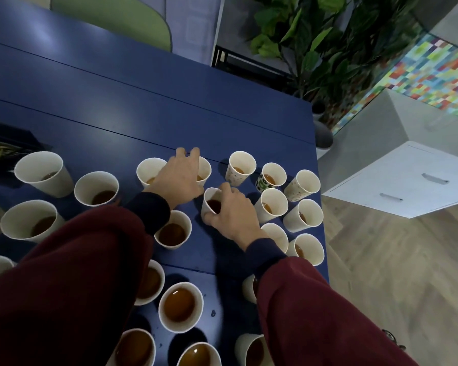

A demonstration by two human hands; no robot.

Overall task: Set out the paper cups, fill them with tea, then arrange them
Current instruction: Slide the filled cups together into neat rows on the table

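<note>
Two cups mid-frame on the worktop [143, 114]: your left hand [179, 178] grips the far cup [206, 169], your right hand [232, 212] the near cup [210, 198].

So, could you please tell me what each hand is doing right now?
Left hand: grips a far paper cup from above.
Right hand: grips a nearer cup of tea.

We count about twenty white paper cups [181, 307] standing upright across the lower half of the frame, each partly filled with brown tea [172, 233]. At right centre a few are dotted, and one green-printed cup [271, 177] stands among them. The centre cup [210, 204] seems tilted, though it is partly hidden.
</note>
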